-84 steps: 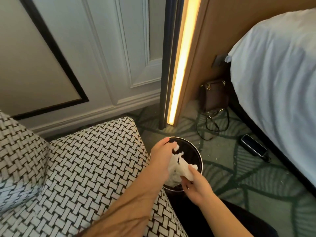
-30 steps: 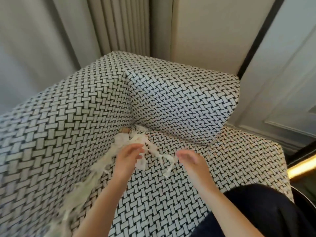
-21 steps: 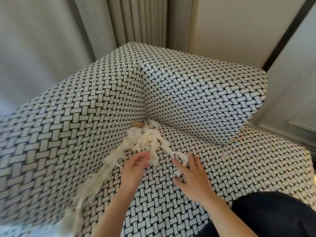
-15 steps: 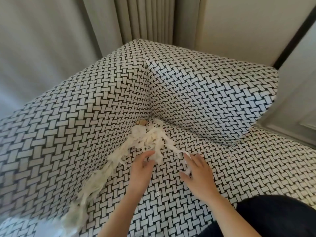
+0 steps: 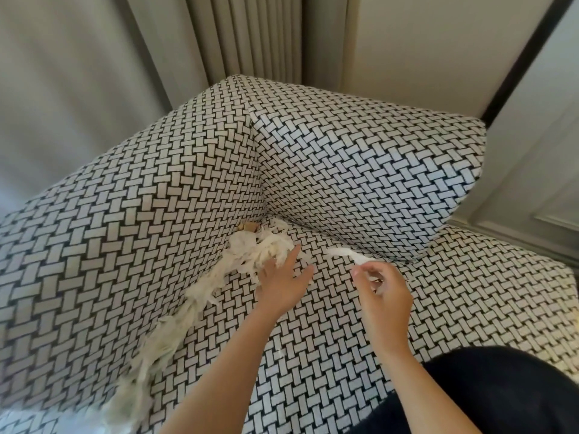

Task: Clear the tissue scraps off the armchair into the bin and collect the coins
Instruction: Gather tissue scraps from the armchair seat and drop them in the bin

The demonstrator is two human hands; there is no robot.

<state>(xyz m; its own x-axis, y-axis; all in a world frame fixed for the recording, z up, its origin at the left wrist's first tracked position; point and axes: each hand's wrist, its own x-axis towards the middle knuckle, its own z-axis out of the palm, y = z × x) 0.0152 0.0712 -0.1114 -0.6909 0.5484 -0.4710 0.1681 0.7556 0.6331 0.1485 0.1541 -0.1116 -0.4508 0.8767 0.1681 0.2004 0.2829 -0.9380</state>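
The left hand (image 5: 282,286) lies over the armchair's seat (image 5: 329,324) with its fingers straight and spread. The fingertips reach into the near edge of the heap of tissue scraps (image 5: 250,249), and nothing is gripped in it. The heap sits directly ahead of the hand, packed into the back corner of the seat. From there a ragged trail of more white scraps runs along the crease between the seat and the left side panel, down toward the lower left edge of the view.

The right hand (image 5: 383,296) hovers just to the right, apart from the left hand and raised a little above the seat. Its thumb and forefinger pinch one end of a tissue strip (image 5: 341,252), and the other fingers are curled in. The strip stretches left from the pinch toward the heap, its far end low over the seat near the foot of the back cushion.

Behind the heap, deep in the corner where the panels meet, a small tan-gold shape shows. It looks like the coins (image 5: 248,227), though it is half covered by scraps and how many there are cannot be told. The heap lies between both hands and that spot.

The armchair (image 5: 360,170) is covered throughout in a black-and-white basket-weave fabric. A pleated grey curtain (image 5: 257,36) hangs behind it, with a pale panelled wall (image 5: 423,42) to the right. The person's dark garment (image 5: 501,393) fills the lower right corner.
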